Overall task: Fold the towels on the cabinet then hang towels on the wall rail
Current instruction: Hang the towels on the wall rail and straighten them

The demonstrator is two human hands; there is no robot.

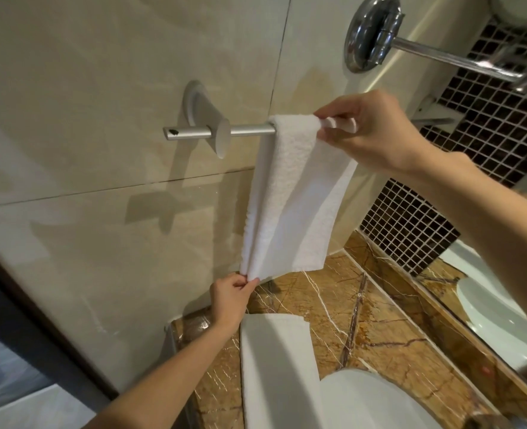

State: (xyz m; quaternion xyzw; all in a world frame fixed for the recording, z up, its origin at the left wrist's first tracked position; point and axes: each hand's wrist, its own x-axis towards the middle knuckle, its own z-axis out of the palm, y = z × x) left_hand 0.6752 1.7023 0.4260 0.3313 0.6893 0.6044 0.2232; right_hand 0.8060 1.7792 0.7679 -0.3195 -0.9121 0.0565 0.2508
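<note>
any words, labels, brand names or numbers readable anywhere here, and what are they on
None: no readable text in this view.
Hanging towel: plain white, no tag or label showing.
Folded towel on the marble countertop: plain white, no print.
Towel rail: bare metal, only a dark spot near its left end, not a letter.
Chrome wall fitting: reflections only, no brand mark legible.

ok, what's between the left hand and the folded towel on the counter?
Head view: bare brown marble countertop between the left hand and the folded towel; the forearm passes beside the towel's edge.
</note>
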